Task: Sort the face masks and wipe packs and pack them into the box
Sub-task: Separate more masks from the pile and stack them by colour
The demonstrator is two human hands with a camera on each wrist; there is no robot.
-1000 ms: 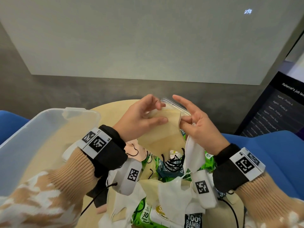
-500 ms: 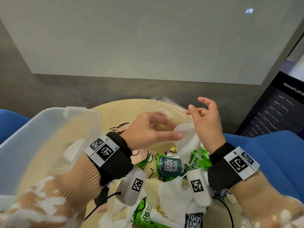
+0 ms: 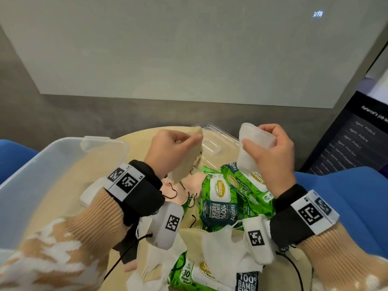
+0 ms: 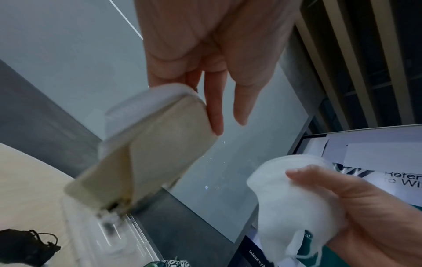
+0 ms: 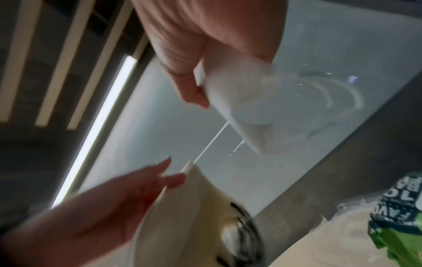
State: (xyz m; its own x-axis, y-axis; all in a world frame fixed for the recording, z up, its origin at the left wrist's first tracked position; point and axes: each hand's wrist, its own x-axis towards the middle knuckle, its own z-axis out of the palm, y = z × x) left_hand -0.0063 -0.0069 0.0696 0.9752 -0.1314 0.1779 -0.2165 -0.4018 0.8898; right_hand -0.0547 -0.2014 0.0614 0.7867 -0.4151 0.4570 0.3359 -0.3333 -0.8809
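My left hand [image 3: 174, 148] pinches a folded beige face mask [image 3: 190, 158] by its top corner, raised above the pile; the same beige mask [image 4: 146, 155] hangs from the fingers in the left wrist view. My right hand [image 3: 270, 152] grips a white face mask [image 3: 253, 143], held up to the right; the white mask [image 5: 242, 101] is bunched between thumb and fingers. Green wipe packs [image 3: 222, 194] lie on the round table below both hands, mixed with white, pink and beige masks [image 3: 220, 244]. The clear plastic box [image 3: 42, 164] stands at the left.
A clear lid [image 3: 218, 139] lies at the table's far edge behind the hands. A black mask [image 4: 25, 247] sits on the wooden table [image 3: 134, 141]. Blue chairs [image 3: 344, 202] flank the table. A dark screen [image 3: 357, 139] stands at the right, a grey wall behind.
The hands have parted and risen. The left has lifted the beige mask off the pile; the right has pulled the white mask up and away to the right.
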